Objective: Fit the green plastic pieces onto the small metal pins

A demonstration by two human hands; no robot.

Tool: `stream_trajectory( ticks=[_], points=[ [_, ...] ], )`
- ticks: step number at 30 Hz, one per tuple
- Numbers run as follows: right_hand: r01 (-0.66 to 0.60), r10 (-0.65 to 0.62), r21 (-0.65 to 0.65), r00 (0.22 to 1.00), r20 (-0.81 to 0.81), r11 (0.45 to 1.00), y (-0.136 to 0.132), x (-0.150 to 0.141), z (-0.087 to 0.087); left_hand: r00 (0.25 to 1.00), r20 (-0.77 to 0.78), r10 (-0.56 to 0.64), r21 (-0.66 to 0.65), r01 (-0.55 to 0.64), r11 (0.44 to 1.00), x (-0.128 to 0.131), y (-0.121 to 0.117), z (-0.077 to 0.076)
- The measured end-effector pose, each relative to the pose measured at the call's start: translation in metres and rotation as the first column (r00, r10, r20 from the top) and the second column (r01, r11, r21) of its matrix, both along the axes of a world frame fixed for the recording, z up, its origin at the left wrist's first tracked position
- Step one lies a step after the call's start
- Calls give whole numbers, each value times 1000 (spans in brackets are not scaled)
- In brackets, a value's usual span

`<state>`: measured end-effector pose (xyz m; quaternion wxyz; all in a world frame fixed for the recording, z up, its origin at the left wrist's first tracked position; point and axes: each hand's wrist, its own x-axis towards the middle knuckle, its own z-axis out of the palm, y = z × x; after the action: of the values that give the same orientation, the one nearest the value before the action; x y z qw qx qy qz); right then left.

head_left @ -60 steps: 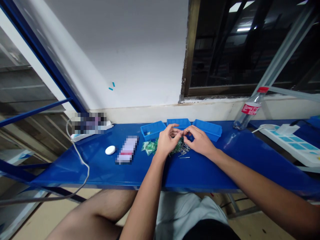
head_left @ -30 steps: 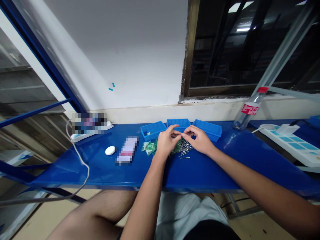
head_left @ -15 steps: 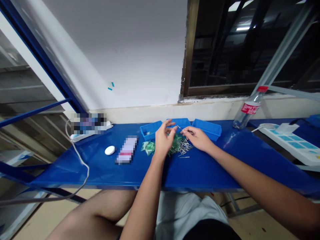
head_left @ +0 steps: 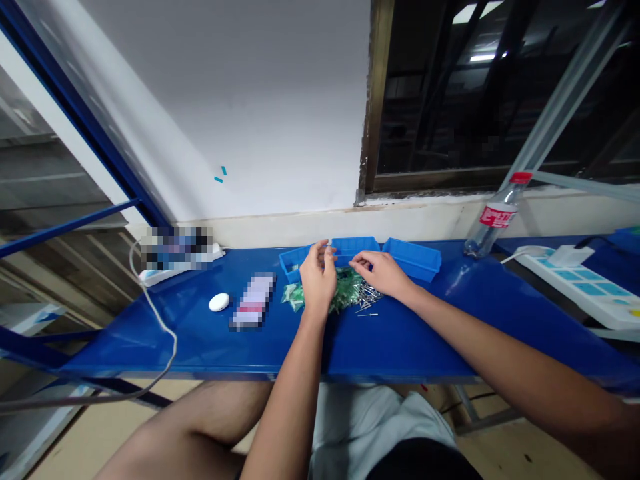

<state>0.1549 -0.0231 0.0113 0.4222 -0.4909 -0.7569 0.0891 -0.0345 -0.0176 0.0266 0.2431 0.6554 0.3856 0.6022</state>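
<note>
My left hand (head_left: 319, 277) is raised above the left part of a heap of small green packets (head_left: 346, 293), its fingers curled toward the thumb. Whatever lies between those fingertips is too small to make out. My right hand (head_left: 381, 272) hovers just to the right, thumb and forefinger pinched together; I cannot tell what they hold. Below it lies a pile of silvery blind rivets (head_left: 367, 295), with one loose rivet (head_left: 368, 315) in front. More green-and-white packets (head_left: 293, 295) lie left of my left wrist. A gap separates the two hands.
Behind the hands stand a left blue bin (head_left: 287, 263), a middle blue bin (head_left: 355, 245) and a right blue bin (head_left: 414, 260). A white oval object (head_left: 219, 302) and a blurred-out phone-shaped item (head_left: 254, 301) lie left. A plastic bottle (head_left: 495, 217) and power strip (head_left: 583, 283) are right.
My hands have drawn slightly apart, the left one shifting left. The thin rivet that showed between their fingertips is no longer visible there.
</note>
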Motion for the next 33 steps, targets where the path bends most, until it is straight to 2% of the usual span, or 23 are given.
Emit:
stream_trajectory(
  ticks=[3,8,11,13,16,21,28,33],
  points=[
    [-4,-21,140,984,179,990,-9,11,1,991,-111,69,44,-65,997,-1,1,-1],
    [118,-208,277,924,320,954,-8,40,3,911,-356,206,163,-157,974,-8,6,-4],
    [232,-324,262,858,398,937,-3,54,-3,830,-508,231,182,-158,970,-11,10,-5],
    [261,-328,210,847,419,942,-1,60,-7,767,-602,222,172,-147,974,-12,13,-7],
    [252,-283,127,870,403,959,4,66,-12,674,-710,207,156,-136,978,-14,20,-8],
    [215,-229,79,887,401,973,10,71,-11,591,-780,207,142,-155,978,-18,28,-7],
    [171,-186,74,907,379,983,6,72,-9,575,-795,191,109,-175,978,-18,30,-8],
    [192,-257,208,897,359,959,-7,63,1,573,-786,231,146,-191,971,-17,24,-4]
  ],
)
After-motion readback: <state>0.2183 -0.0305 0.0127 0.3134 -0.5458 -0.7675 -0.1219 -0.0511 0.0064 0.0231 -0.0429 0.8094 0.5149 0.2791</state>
